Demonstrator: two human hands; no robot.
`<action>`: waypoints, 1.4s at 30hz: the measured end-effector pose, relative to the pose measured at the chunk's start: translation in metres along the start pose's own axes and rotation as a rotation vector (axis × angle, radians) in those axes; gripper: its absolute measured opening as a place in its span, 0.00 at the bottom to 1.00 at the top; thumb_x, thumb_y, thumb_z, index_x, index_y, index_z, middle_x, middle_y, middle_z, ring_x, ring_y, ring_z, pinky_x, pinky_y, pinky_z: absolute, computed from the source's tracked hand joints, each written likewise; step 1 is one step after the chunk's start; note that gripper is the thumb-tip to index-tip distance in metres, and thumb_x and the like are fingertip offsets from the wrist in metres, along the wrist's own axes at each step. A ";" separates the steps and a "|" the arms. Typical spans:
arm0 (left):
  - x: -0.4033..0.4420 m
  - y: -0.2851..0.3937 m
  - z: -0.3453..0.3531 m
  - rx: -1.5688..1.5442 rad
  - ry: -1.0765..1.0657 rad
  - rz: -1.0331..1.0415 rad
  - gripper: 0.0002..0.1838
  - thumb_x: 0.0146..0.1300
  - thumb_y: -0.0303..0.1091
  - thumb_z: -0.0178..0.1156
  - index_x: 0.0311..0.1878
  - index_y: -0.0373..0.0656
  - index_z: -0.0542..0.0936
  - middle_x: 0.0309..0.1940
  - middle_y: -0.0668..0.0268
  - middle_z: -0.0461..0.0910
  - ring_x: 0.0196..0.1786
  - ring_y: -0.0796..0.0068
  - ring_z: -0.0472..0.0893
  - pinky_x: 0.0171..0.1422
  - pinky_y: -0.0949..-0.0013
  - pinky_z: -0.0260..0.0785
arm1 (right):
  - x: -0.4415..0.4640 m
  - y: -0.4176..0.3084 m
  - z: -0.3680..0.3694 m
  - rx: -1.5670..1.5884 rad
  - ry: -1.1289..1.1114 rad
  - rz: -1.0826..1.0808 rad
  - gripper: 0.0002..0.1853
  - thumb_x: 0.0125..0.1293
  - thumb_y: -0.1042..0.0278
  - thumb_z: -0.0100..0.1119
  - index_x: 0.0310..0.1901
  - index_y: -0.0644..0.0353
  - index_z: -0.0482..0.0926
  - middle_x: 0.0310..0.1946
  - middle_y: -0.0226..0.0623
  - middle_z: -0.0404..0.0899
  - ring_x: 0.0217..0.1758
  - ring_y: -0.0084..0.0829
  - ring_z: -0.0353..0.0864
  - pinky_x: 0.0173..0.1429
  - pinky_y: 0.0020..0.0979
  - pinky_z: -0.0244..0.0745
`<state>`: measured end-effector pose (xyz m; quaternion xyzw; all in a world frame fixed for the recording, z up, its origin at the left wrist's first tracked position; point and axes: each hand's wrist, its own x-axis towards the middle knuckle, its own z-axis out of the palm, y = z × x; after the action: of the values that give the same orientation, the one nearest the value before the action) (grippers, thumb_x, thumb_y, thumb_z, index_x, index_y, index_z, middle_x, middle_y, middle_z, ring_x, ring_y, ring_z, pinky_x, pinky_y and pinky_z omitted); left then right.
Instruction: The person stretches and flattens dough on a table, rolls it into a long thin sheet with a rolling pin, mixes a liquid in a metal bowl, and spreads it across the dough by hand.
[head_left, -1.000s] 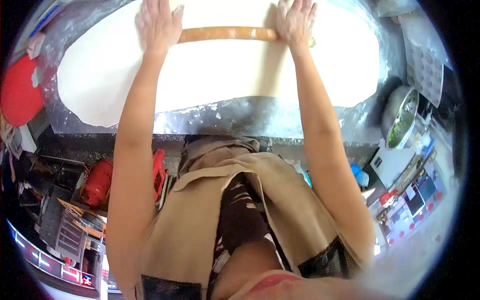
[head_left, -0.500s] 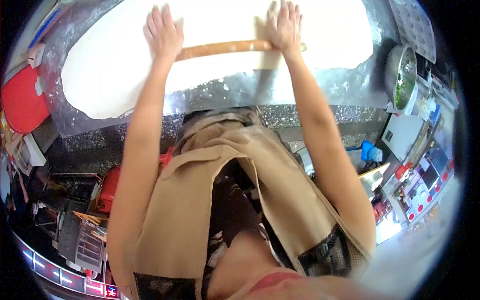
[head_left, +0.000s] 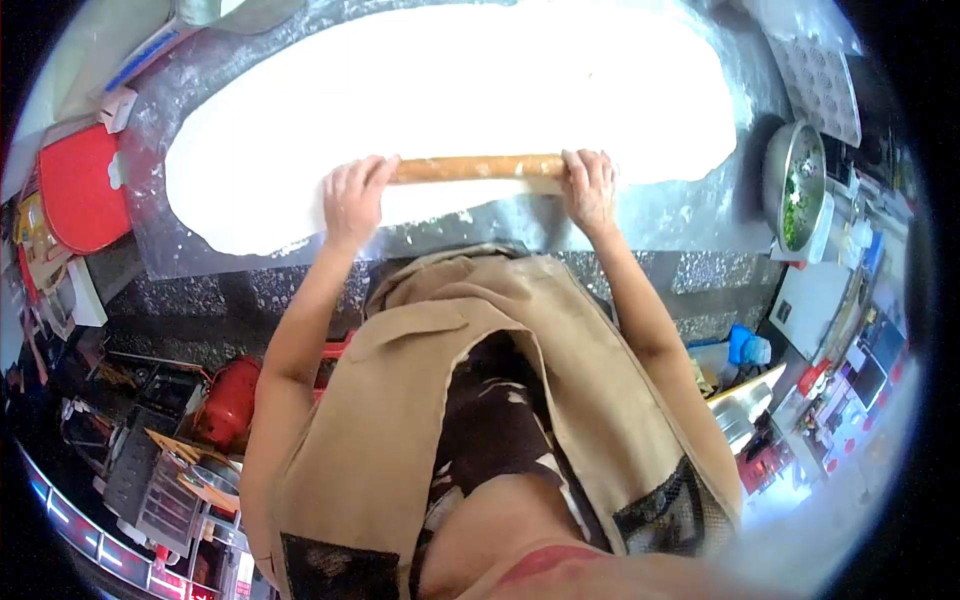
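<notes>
Head view, rolling pin: the wooden rolling pin (head_left: 480, 168) lies nearly level just above centre toward 12 o'clock, its bare middle running between the two hands, on the lower part of the dough sheet.
Left hand: the left hand (head_left: 352, 200), toward 10 o'clock, has its fingers bent and close together over the pin's 9 o'clock end; the underside of the grip is hidden.
Right hand: the right hand (head_left: 590, 192), toward 1 o'clock, curls its fingers over the 3 o'clock end, with little gap between them; its palm is out of sight.
Dough sheet: the pale dough sheet (head_left: 450, 90) spreads wide at 12 o'clock over a floury worktop (head_left: 170, 245).
Bowl: a metal bowl (head_left: 795, 185) with something green inside stands between 2 and 3 o'clock.
Red panel: a red panel (head_left: 85, 190) sits between 9 and 10 o'clock.
Blue strip: toward 10 o'clock, a blue strip (head_left: 153, 58) carries pale marks too small to read.
Lit sign: near 8 o'clock, a lit sign (head_left: 110, 555) shows red and white strokes, illegible here.
</notes>
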<state>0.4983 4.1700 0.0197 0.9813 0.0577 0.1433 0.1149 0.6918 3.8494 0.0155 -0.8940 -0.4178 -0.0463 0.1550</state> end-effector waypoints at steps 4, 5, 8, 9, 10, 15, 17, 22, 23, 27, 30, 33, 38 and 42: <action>0.061 -0.050 0.018 0.116 0.063 -0.233 0.22 0.65 0.35 0.52 0.63 0.52 0.73 0.62 0.68 0.72 0.67 0.62 0.67 0.71 0.49 0.51 | 0.109 0.001 0.040 0.019 -0.009 0.035 0.26 0.64 0.59 0.56 0.63 0.52 0.67 0.65 0.38 0.67 0.71 0.44 0.61 0.74 0.52 0.46; 0.078 -0.063 0.033 0.116 0.059 -0.233 0.22 0.65 0.35 0.52 0.63 0.52 0.73 0.62 0.68 0.72 0.67 0.62 0.67 0.71 0.49 0.51 | 0.127 0.002 0.077 0.045 -0.027 0.095 0.25 0.67 0.56 0.49 0.64 0.53 0.66 0.68 0.40 0.64 0.73 0.46 0.58 0.76 0.54 0.40; 0.158 -0.118 0.079 0.351 0.083 -0.331 0.23 0.68 0.42 0.49 0.65 0.51 0.71 0.65 0.69 0.71 0.69 0.66 0.66 0.72 0.50 0.49 | 0.236 0.019 0.106 -0.026 0.175 0.168 0.25 0.69 0.54 0.42 0.64 0.53 0.66 0.67 0.40 0.64 0.73 0.45 0.58 0.76 0.55 0.41; 0.194 -0.138 0.080 0.206 0.113 -0.305 0.23 0.68 0.43 0.48 0.65 0.50 0.71 0.63 0.66 0.72 0.65 0.63 0.70 0.68 0.56 0.58 | 0.275 0.030 0.109 -0.012 0.232 0.147 0.24 0.69 0.54 0.41 0.63 0.54 0.67 0.66 0.41 0.65 0.72 0.45 0.59 0.76 0.55 0.42; 0.232 -0.155 0.073 0.135 0.009 -0.310 0.23 0.69 0.43 0.47 0.64 0.49 0.71 0.62 0.64 0.73 0.63 0.60 0.71 0.65 0.57 0.62 | 0.316 0.036 0.106 0.035 0.316 0.172 0.23 0.69 0.54 0.41 0.60 0.56 0.69 0.62 0.42 0.69 0.70 0.46 0.62 0.75 0.55 0.45; 0.276 -0.174 0.083 -0.088 -0.003 -0.293 0.24 0.70 0.44 0.46 0.66 0.47 0.68 0.61 0.58 0.73 0.60 0.53 0.72 0.63 0.55 0.65 | 0.366 0.039 0.104 -0.010 0.463 0.018 0.19 0.67 0.60 0.48 0.52 0.64 0.72 0.56 0.51 0.72 0.61 0.52 0.68 0.66 0.47 0.61; 0.228 -0.157 0.083 0.087 0.150 -0.124 0.24 0.68 0.43 0.49 0.66 0.47 0.69 0.63 0.59 0.72 0.63 0.56 0.71 0.65 0.55 0.62 | 0.305 0.036 0.105 0.191 0.208 0.140 0.20 0.65 0.59 0.51 0.57 0.56 0.71 0.58 0.40 0.73 0.66 0.46 0.66 0.71 0.55 0.53; 0.101 -0.095 0.072 0.141 -0.086 -0.197 0.25 0.60 0.38 0.58 0.63 0.53 0.73 0.58 0.67 0.73 0.63 0.66 0.70 0.69 0.48 0.52 | 0.169 0.016 0.082 0.146 0.093 -0.027 0.25 0.57 0.55 0.64 0.56 0.49 0.73 0.53 0.33 0.75 0.61 0.36 0.71 0.68 0.51 0.55; 0.107 -0.079 0.070 0.122 -0.092 -0.172 0.25 0.60 0.38 0.58 0.63 0.53 0.73 0.58 0.67 0.73 0.63 0.66 0.70 0.69 0.48 0.52 | 0.169 0.023 0.074 0.174 0.092 -0.050 0.23 0.56 0.58 0.64 0.54 0.49 0.74 0.50 0.32 0.75 0.58 0.35 0.73 0.67 0.50 0.57; 0.165 -0.003 0.053 0.222 -0.084 -0.158 0.23 0.61 0.37 0.59 0.61 0.56 0.74 0.53 0.70 0.75 0.58 0.67 0.72 0.67 0.46 0.53 | 0.157 0.112 0.027 0.037 0.288 -0.133 0.22 0.49 0.65 0.67 0.49 0.49 0.75 0.46 0.30 0.77 0.53 0.32 0.76 0.65 0.47 0.61; 0.198 0.086 0.083 0.138 -0.047 -0.034 0.28 0.59 0.37 0.61 0.65 0.55 0.71 0.56 0.68 0.72 0.62 0.65 0.68 0.70 0.44 0.49 | 0.130 0.200 -0.038 -0.114 0.223 -0.047 0.28 0.48 0.62 0.71 0.53 0.49 0.75 0.51 0.31 0.76 0.59 0.33 0.74 0.69 0.45 0.55; 0.233 0.163 0.126 0.089 -0.152 0.016 0.33 0.57 0.45 0.63 0.67 0.57 0.68 0.63 0.66 0.69 0.68 0.63 0.64 0.72 0.40 0.45 | 0.100 0.257 -0.033 -0.160 0.071 0.237 0.30 0.64 0.51 0.54 0.65 0.53 0.66 0.67 0.39 0.64 0.73 0.42 0.57 0.76 0.51 0.43; 0.334 0.124 0.187 0.292 -0.039 -0.017 0.30 0.60 0.54 0.55 0.64 0.54 0.71 0.68 0.63 0.66 0.70 0.57 0.63 0.72 0.36 0.44 | 0.194 0.323 0.018 -0.166 0.263 0.280 0.25 0.66 0.53 0.47 0.62 0.52 0.71 0.63 0.45 0.68 0.70 0.49 0.61 0.73 0.52 0.50; 0.442 0.071 0.208 0.286 0.142 -0.174 0.29 0.63 0.53 0.54 0.65 0.51 0.71 0.69 0.56 0.64 0.72 0.54 0.60 0.73 0.40 0.45 | 0.310 0.382 0.028 -0.162 0.171 0.149 0.21 0.66 0.58 0.49 0.55 0.65 0.72 0.58 0.52 0.71 0.62 0.54 0.67 0.68 0.48 0.58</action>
<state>0.9862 4.1227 -0.0383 0.9664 0.1699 0.1919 -0.0181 1.1816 3.8552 -0.0359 -0.9250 -0.3302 -0.1444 0.1204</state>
